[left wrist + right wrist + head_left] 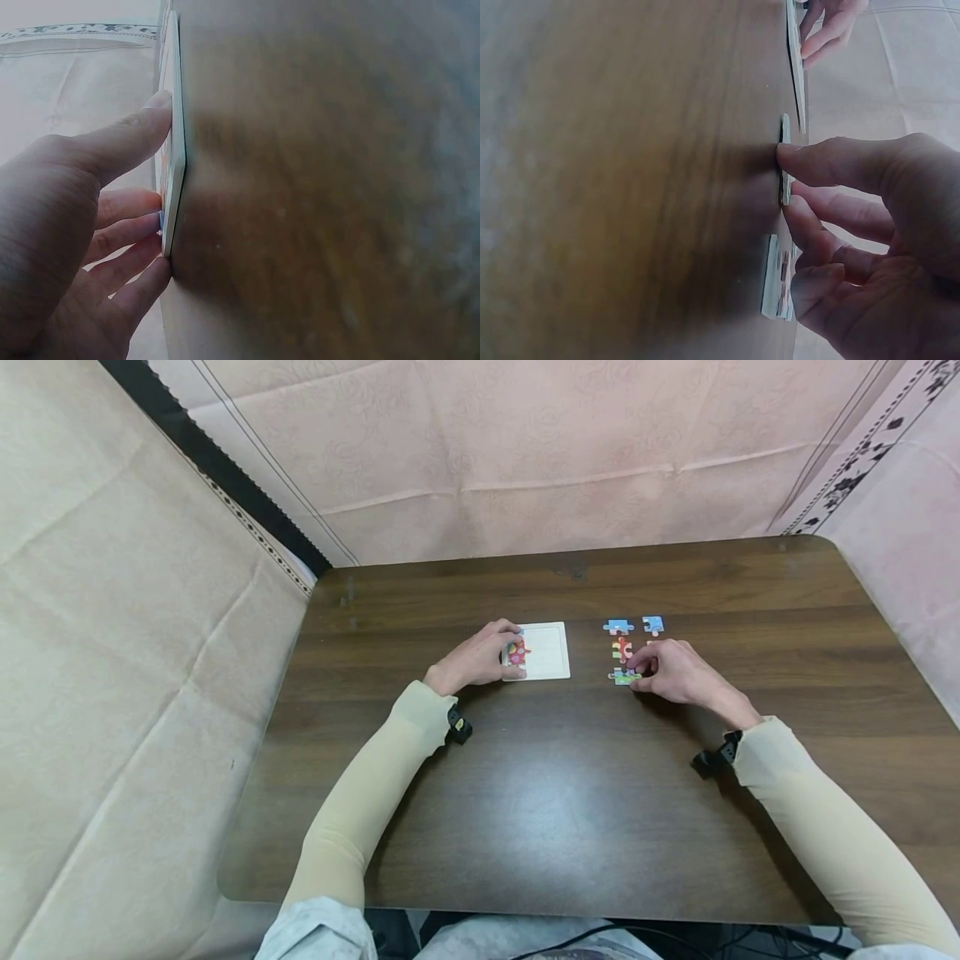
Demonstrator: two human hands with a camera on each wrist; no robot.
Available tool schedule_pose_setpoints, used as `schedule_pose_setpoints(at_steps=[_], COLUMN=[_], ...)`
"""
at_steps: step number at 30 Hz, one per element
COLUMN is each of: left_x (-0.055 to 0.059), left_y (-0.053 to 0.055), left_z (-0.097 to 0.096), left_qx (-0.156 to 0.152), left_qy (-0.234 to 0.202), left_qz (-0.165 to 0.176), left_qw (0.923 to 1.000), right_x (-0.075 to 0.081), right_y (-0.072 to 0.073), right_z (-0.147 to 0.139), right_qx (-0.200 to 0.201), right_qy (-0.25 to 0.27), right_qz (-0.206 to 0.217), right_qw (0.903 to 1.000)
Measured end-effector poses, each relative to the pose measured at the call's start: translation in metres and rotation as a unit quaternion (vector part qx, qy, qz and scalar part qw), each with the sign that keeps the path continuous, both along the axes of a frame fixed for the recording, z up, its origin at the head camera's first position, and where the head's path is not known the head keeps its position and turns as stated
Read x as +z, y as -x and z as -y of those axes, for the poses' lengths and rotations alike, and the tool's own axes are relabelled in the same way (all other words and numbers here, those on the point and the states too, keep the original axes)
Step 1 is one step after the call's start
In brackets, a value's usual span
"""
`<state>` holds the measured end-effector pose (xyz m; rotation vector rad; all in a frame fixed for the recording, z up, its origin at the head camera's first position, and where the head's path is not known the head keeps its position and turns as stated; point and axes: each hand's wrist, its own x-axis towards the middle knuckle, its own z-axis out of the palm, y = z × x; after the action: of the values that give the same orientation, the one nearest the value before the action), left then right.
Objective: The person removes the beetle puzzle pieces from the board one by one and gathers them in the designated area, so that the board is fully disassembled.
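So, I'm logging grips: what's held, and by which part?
The right hand pinches a green puzzle piece by its right end; the left hand holds the white board by its left end.

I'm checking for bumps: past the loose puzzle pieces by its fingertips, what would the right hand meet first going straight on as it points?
Probably the right edge of the white board, though the right hand might pass over; its height is unclear.

White board (549, 652), blue puzzle piece (653, 625)
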<state>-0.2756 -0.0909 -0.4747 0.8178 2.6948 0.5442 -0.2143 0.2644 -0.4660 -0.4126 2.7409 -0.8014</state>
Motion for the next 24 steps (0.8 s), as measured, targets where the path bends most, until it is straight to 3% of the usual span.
schedule_pose_setpoints(at_steps=[12,24], left_x=[0.004,0.004], left_y=[0.001,0.001], left_z=[-0.001,-0.002], left_qx=[0.002,0.002], left_qy=[0.005,0.003], left_qz=[0.010,0.011], left_qw=[0.9999,0.9999], right_x=[0.008,0.015], right_y=[-0.001,0.011], right_z=[0.007,0.047], right_qx=[-0.010,0.021], right_qy=[0.006,0.027], right_qz=[-0.017,-0.056], right_qw=[0.9998,0.9979])
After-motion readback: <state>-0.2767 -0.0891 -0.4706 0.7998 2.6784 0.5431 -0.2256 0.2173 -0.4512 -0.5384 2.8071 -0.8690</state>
